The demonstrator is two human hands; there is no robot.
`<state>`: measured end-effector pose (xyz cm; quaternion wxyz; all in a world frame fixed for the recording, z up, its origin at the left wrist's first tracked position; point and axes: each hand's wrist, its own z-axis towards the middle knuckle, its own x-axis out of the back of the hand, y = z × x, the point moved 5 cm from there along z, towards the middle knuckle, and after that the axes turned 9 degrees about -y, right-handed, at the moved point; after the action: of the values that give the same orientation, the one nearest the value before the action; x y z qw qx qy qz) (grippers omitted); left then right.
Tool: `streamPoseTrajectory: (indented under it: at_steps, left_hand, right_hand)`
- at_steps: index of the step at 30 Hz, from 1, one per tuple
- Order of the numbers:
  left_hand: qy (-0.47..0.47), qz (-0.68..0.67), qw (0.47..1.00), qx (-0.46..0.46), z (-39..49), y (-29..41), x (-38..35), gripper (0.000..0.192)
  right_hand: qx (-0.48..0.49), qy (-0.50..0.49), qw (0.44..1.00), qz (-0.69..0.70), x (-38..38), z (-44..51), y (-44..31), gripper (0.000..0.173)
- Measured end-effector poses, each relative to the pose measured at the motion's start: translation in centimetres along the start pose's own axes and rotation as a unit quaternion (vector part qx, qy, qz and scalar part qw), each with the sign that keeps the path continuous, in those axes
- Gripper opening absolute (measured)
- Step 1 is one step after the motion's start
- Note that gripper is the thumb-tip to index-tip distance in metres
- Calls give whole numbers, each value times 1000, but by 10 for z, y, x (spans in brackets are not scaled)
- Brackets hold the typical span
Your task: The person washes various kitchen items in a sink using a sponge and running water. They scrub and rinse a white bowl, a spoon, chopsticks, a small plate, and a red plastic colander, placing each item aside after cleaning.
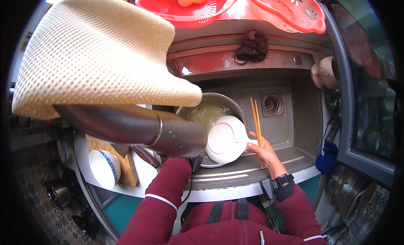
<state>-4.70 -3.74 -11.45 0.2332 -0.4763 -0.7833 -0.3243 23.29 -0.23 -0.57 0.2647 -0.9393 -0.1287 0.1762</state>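
Note:
My right hand [265, 153] grips the short handle of a white bowl [228, 139] together with a pair of wooden chopsticks [257, 125]. The bowl is tipped, its ringed underside facing up, over a round metal pot [242, 109]. Cloudy, greenish water [206, 114] with bits in it fills part of the pot, which stands in the sink basin [303, 112]. A dark metal faucet [176, 131] crosses in front and covers the pot's left side. My left forearm reaches toward the pot, but that hand is hidden behind the faucet.
A cream mesh cloth [94, 55] drapes over the faucet. Left of the sink, a blue-rimmed bowl [104, 169] and a dark-handled knife [145, 156] lie by a wooden board [131, 175]. Red plastic baskets [151, 11] and a dark scrubber [252, 46] sit behind. An open window frame [344, 118] stands right.

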Motion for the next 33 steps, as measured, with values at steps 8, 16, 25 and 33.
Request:
streamPoseTrajectory:
  at_steps: [8, 16, 25, 33]
  left_hand:
    - [195, -49, 966, -162, -76, 57, 57, 24]
    - [171, 22, 940, -295, -81, 148, 47, 35]
    - [89, -47, 993, -59, 17, 67, 46, 30]
    - [-153, -73, 984, 49, -28, 1, -10, 34]
  right_hand:
    - [-7, -1, 1000, -15, 15, 35, 24, 63]
    - [62, 43, 983, -166, -1, 19, 21, 45]
    - [113, 84, 959, -246, -8, 11, 28, 42]
    - [-14, -92, 996, -17, -21, 8, 21, 34]
